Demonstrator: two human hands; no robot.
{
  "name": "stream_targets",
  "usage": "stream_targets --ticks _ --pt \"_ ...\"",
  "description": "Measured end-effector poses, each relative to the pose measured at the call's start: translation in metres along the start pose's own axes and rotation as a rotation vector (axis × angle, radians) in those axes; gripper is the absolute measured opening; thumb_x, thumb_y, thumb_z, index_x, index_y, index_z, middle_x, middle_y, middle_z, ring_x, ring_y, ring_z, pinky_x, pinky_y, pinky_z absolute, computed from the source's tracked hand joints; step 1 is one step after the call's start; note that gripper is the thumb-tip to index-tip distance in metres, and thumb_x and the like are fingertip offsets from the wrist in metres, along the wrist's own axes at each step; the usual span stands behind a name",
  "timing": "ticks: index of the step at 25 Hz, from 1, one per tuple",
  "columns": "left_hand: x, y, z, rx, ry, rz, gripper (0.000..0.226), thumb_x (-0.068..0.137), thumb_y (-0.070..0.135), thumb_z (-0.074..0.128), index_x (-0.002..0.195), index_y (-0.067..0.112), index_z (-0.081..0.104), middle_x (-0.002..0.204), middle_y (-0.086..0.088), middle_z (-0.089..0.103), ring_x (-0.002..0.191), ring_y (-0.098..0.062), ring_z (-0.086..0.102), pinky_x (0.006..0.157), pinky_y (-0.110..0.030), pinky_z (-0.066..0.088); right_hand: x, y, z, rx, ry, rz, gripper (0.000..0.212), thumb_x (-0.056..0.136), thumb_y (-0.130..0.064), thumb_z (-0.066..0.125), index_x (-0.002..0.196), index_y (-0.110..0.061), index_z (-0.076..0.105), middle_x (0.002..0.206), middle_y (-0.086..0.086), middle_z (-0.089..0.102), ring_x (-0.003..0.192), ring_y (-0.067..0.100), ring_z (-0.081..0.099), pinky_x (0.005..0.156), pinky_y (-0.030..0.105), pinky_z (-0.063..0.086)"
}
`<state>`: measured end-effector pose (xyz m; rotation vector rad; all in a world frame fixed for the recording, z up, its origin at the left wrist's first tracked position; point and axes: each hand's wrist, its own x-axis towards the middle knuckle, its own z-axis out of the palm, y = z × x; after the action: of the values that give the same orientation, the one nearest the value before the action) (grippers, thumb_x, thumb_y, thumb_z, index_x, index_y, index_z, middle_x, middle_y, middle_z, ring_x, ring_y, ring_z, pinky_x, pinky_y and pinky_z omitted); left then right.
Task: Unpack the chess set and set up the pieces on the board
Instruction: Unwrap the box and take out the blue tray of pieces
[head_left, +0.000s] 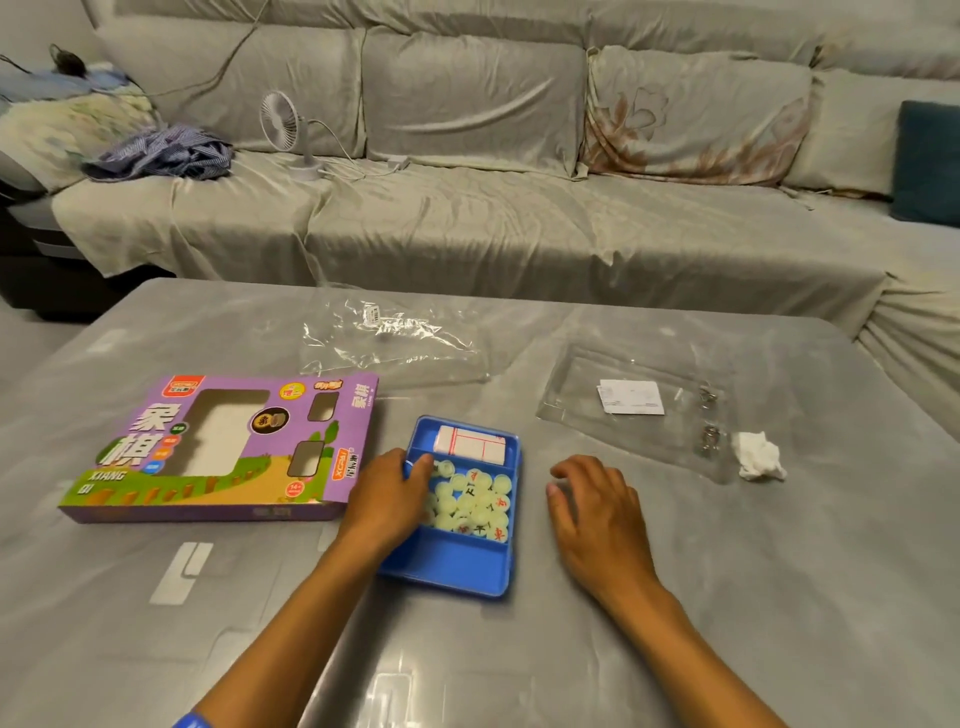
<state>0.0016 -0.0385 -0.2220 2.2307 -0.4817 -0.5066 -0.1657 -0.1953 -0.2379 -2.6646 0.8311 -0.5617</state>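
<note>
Sitting near the middle of the grey table (675, 597), the blue tray (452, 569) is holding a heap of pale round pieces (475, 501) in its middle compartment and a folded board sheet (470, 443) in the compartment at twelve o'clock, while the compartment at six o'clock is lying bare. The left hand (387, 496) is gripping the tray's rim at nine o'clock, fingers curling over the edge toward the pieces. The right hand (592, 506) is resting at three o'clock, apart from the tray, fingers loosely bent and holding nothing. The purple box (218, 447) is lying further out at nine o'clock, with clear plastic wrap (389, 338) at twelve and a clear bag (639, 410) and a crumpled tissue (758, 454) at two. The risk, as I judge it, is tipping: lifting the tray one-handed by that rim could be sending the loose pieces rolling across the glossy table and off its edge. Pulling the folded sheet out carelessly could also be scattering them.
</note>
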Motion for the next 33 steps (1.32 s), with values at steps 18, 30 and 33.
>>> stream_targets --ticks 18,30,33 --pt "0.006 0.063 0.030 0.281 0.213 0.363 0.034 0.091 0.032 0.052 0.123 0.021 0.056 0.126 -0.003 0.051 0.116 -0.023 0.044 0.096 -0.038 0.038 0.059 0.092 -0.048 -0.459 -0.022 0.199 0.019 0.091 -0.027 0.048 0.103 -0.022 0.062 0.111 -0.002 0.064 0.106 0.025 0.046 0.081 0.039 0.033" --pt "-0.013 0.089 0.072 -1.074 -0.212 -0.298 0.046 0.082 0.018 0.072 0.121 0.013 0.048 0.101 -0.014 0.068 0.085 -0.027 0.069 0.074 -0.035 0.057 0.023 0.006 -0.022 0.008 0.044 -0.123 0.031 0.083 -0.050 0.054 0.095 -0.025 0.067 0.095 -0.007 0.067 0.092 0.021 0.057 0.076 0.037 0.046" --pt "-0.011 0.086 0.070 -1.057 -0.179 -0.343 0.034 0.085 0.014 0.069 0.114 0.014 0.053 0.100 -0.014 0.069 0.084 -0.028 0.071 0.070 -0.034 0.059 0.046 0.004 -0.031 0.161 -0.013 -0.026 0.040 0.091 -0.047 0.036 0.106 -0.023 0.065 0.109 -0.003 0.067 0.102 0.024 0.055 0.088 0.041 0.043"
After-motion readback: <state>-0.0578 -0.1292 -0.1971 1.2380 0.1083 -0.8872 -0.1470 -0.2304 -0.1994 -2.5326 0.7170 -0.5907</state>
